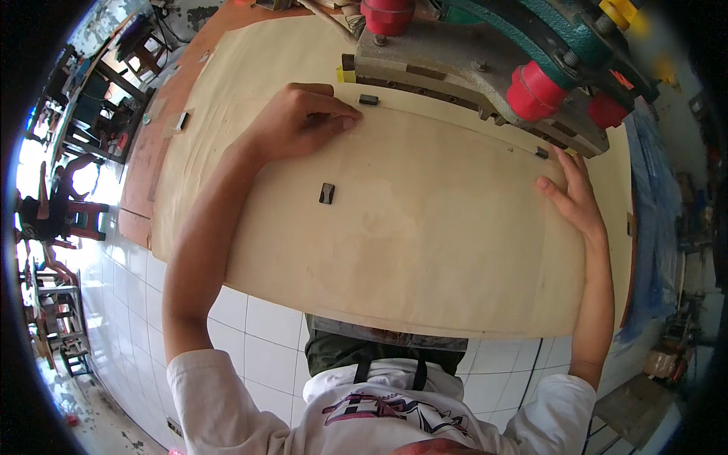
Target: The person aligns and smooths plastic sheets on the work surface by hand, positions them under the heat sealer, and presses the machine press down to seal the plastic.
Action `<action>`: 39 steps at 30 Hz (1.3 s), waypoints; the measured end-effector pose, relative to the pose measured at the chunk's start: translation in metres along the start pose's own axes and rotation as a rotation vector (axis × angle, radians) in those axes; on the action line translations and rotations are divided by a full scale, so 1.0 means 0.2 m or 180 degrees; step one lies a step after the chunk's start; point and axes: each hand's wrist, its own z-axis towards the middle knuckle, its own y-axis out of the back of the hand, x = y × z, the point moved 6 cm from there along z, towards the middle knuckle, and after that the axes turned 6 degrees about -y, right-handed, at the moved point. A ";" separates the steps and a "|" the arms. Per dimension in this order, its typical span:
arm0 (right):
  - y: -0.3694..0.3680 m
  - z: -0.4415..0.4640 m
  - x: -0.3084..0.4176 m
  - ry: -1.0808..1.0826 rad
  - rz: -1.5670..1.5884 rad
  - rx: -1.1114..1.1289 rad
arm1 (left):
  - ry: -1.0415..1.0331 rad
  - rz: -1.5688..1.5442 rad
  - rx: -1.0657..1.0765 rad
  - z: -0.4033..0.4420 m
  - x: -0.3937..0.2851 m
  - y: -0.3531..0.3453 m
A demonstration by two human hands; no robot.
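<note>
A large pale tan sheet (425,250) lies over the table in front of me, its far edge just short of the machine. My left hand (292,125) rests at the sheet's far left part, fingers curled and thumb pressed to the index finger; what they hold, if anything, is hidden. Beside those fingertips sits a small black block (368,99). On the far right, my right hand (578,199) lies on the sheet with thumb spread and fingers stretched toward the machine. Another dark block (541,152) is close to it. A third black block (326,193) lies on the sheet.
A heavy grey and green machine (425,64) with red knobs (537,92) overhangs the far side. A small block (182,121) lies toward the left of the brown table (140,189). Another person (49,205) is at far left. Blue plastic sheeting (656,212) hangs on the right.
</note>
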 end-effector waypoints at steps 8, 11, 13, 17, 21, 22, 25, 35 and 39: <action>0.00 0.00 -0.03 -0.0160 0.0082 -0.0026 | -0.0118 -0.0008 -0.0129 -0.01 0.03 0.00; 0.01 0.00 0.00 -0.0128 0.0075 0.0053 | 0.0229 -0.0038 0.0243 0.00 0.01 0.00; 0.01 0.00 0.00 0.0004 0.0073 0.0007 | 0.0152 0.0002 0.0140 -0.01 0.03 -0.01; 0.01 0.00 -0.02 0.0098 0.0089 -0.0104 | -0.0062 0.0028 0.0015 -0.01 0.04 -0.02; 0.02 -0.02 0.02 -0.0119 0.0133 -0.0082 | -0.0136 -0.0061 -0.0030 0.00 0.00 -0.01; 0.01 -0.02 0.02 -0.0154 0.0189 -0.0048 | -0.0026 -0.0013 0.0015 0.00 0.01 -0.01; 0.02 -0.02 0.02 0.0002 -0.0061 -0.0158 | 0.0117 -0.0008 0.0122 0.00 0.01 -0.01; 0.00 -0.01 -0.03 -0.0069 -0.0031 -0.0138 | 0.0216 -0.0012 0.0116 0.02 -0.02 -0.01; 0.02 -0.01 0.02 -0.0018 -0.0017 -0.0121 | 0.0278 -0.0046 0.0111 0.02 -0.02 -0.01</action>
